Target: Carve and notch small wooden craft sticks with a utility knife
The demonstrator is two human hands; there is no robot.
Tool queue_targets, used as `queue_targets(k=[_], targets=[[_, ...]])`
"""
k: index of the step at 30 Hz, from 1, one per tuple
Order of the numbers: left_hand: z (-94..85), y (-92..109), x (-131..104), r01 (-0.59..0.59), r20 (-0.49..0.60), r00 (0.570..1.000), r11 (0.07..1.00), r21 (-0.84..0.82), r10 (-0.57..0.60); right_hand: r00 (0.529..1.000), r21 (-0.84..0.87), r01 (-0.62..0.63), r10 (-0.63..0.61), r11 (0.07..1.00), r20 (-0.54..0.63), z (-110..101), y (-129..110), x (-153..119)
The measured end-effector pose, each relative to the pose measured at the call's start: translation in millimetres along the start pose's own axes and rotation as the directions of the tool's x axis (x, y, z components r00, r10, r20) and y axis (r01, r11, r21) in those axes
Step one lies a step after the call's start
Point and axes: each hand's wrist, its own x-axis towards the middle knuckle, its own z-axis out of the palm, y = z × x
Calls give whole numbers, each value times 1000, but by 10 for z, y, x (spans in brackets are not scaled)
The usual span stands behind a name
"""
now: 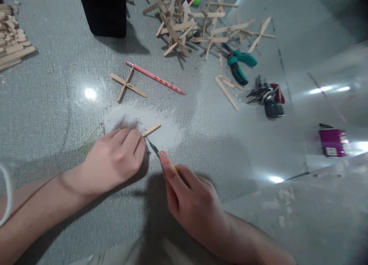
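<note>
Mid-frame, my left hand (pixel 116 155) clamped fingers on a wooden stick (pixel 153 129), my right hand (pixel 197 203) on a slim tool (pixel 154 147)

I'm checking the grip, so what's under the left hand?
A wooden stick sticks out from under the left hand, its visible end over a pale patch. The stick's other end, and anything beneath the palm, are covered.
</note>
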Motion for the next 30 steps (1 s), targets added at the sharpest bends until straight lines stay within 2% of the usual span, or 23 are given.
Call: queue_targets(k=[11,15,19,25,30], targets=[[11,-27,7,35,26,999,999,-40,-34,999,104,-28,25,994,24,13,102,36],[20,-23,0,45,32,998,999,5,-45,1000,84,-28,28,996,8,8,91,67],[51,-30,-14,43,-11,999,999,4,-43,1000,69,-25,25,997,1,-1,92,101],[75,-43,-24,40,-3,999,999,17,-39,999,38,-20,19,999,31,-88,110,155],[126,-30,-58,82,-60,995,997,-12,-82,999,9,-15,15,1000,50,-120,94,176]])
